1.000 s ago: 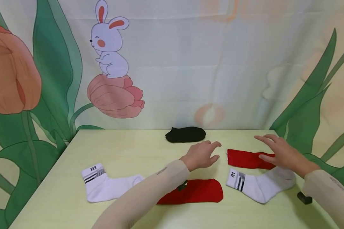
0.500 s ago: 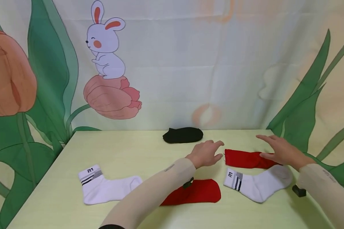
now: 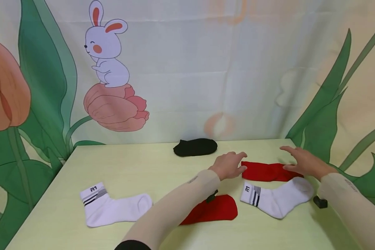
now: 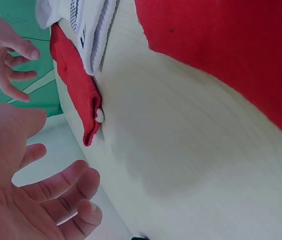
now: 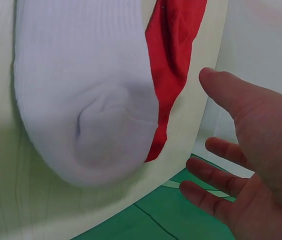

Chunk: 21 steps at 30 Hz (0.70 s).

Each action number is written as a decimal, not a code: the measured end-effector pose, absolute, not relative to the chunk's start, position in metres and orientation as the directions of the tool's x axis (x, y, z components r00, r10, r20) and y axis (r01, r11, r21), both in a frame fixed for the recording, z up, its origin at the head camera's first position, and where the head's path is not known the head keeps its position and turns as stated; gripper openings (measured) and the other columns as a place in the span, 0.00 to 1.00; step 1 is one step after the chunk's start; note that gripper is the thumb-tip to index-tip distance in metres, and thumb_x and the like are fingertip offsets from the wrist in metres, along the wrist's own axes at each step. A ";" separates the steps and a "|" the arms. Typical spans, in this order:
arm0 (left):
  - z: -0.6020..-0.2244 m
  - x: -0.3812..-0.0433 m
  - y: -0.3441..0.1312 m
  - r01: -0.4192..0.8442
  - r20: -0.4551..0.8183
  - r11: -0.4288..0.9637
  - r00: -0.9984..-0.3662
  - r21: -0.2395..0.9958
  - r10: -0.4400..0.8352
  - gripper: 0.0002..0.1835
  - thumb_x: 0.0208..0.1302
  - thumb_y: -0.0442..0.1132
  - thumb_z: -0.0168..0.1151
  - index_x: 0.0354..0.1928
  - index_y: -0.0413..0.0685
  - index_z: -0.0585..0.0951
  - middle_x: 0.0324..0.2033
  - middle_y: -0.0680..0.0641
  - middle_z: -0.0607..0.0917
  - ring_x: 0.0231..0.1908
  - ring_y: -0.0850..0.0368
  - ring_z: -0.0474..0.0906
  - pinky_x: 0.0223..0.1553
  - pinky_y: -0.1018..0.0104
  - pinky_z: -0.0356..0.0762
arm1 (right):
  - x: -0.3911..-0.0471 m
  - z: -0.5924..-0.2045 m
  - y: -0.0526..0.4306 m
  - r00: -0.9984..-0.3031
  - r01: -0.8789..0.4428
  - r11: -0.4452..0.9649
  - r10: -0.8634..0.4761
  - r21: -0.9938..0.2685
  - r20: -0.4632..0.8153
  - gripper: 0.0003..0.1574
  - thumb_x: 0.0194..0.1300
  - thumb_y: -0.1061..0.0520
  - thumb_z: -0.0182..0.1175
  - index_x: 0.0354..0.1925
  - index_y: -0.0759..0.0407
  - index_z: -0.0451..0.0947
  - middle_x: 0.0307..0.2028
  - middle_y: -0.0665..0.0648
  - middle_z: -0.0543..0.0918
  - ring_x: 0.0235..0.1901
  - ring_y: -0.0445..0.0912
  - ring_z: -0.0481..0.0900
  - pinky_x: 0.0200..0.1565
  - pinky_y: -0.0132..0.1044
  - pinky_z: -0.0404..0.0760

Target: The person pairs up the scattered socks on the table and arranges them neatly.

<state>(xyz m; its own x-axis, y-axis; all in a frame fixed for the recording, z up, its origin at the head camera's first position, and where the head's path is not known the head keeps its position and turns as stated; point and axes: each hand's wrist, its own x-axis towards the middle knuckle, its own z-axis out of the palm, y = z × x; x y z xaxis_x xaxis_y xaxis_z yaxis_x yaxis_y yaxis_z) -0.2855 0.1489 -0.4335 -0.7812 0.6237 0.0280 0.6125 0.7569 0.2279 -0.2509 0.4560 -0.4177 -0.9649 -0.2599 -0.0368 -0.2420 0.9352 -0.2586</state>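
In the head view a red sock (image 3: 262, 171) lies flat at the right of the table, between my two hands. Over its left end hovers my left hand (image 3: 227, 165), fingers loosely bent and holding nothing. My right hand (image 3: 309, 162) is above the sock's right end, thumb and fingers spread apart, also holding nothing. Just in front lies a white sock (image 3: 279, 198) with dark stripes at its cuff. The right wrist view shows this white sock's toe (image 5: 106, 135) close up. A second red sock (image 3: 217, 209) is partly hidden under my left forearm.
Another striped white sock (image 3: 115, 206) lies at the left of the table (image 3: 134, 166). A black ankle sock (image 3: 195, 147) rests near the back edge. Behind the table hangs a printed cloth (image 3: 175, 69) with a rabbit and tulips.
The head view has turned slightly, so everything shifts left in it. My left hand has moved a little to the right, nearer the red sock. The socks stay where they lie.
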 end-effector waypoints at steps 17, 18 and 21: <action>-0.444 -0.292 0.167 0.588 -0.045 0.772 -0.788 0.243 0.614 0.31 0.61 0.55 0.65 0.66 0.66 0.70 0.52 0.53 0.77 0.46 0.60 0.72 0.44 0.63 0.78 | -0.255 -0.432 0.473 -0.952 -0.203 0.932 -0.260 -0.300 -0.162 0.35 0.59 0.55 0.70 0.59 0.64 0.66 0.39 0.64 0.79 0.37 0.53 0.76 0.36 0.45 0.80; -0.445 -0.292 0.168 0.589 -0.048 0.772 -0.787 0.240 0.615 0.31 0.61 0.55 0.66 0.66 0.66 0.70 0.52 0.53 0.77 0.46 0.61 0.72 0.44 0.62 0.78 | -0.254 -0.432 0.473 -0.951 -0.198 0.932 -0.257 -0.302 -0.171 0.35 0.58 0.56 0.70 0.59 0.65 0.67 0.39 0.64 0.79 0.36 0.53 0.76 0.36 0.45 0.79; -0.446 -0.293 0.171 0.598 -0.051 0.771 -0.782 0.220 0.621 0.30 0.62 0.56 0.65 0.66 0.66 0.70 0.52 0.54 0.77 0.46 0.61 0.71 0.44 0.63 0.78 | -0.254 -0.434 0.474 -0.950 -0.194 0.934 -0.254 -0.299 -0.179 0.33 0.58 0.56 0.70 0.57 0.66 0.69 0.39 0.64 0.79 0.37 0.53 0.76 0.37 0.46 0.80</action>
